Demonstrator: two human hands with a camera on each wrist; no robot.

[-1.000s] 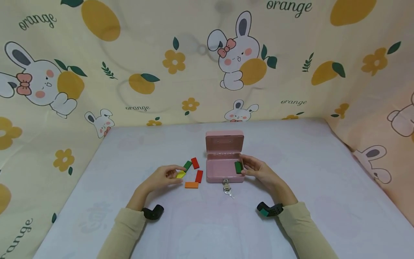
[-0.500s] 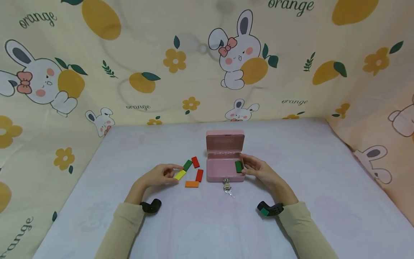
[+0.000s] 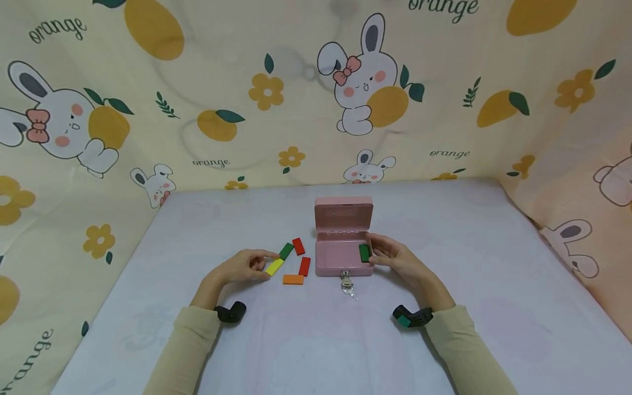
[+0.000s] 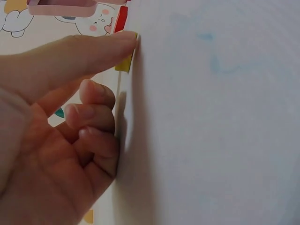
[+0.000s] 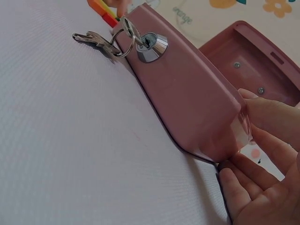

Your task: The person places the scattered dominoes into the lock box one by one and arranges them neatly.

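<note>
Compared with the earlier head views, little is changing: both hands are staying where they were, and the blocks and box are keeping their places.

The left hand (image 3: 242,267) is resting on the table (image 3: 474,285), its extended fingertip touching the yellow block (image 3: 274,266) while the other fingers are curling loosely inward, as the left wrist view confirms. The right hand (image 3: 395,258) is pinching a green block (image 3: 364,253) at the right end of the open pink box (image 3: 342,258), over its rim; whether the block is touching the box floor cannot be told.

Lying just left of the box are a second green block (image 3: 286,251), two red blocks (image 3: 298,247) (image 3: 304,266) and an orange block (image 3: 293,279), crowding the strip between the left hand and the box. The lid (image 3: 343,215) is standing upright on the far side, closing off approach from there. A key (image 3: 349,287) is sitting in the lock (image 5: 149,43) on the near face, its ring of keys trailing on the table.

The right wrist view is showing only the box's outer wall and the fingers (image 5: 262,117); the green block is hidden there. The left wrist view is cutting off most of the blocks.

Open table is lying near, far right and far left, bounded by the printed cloth walls (image 3: 148,109).
</note>
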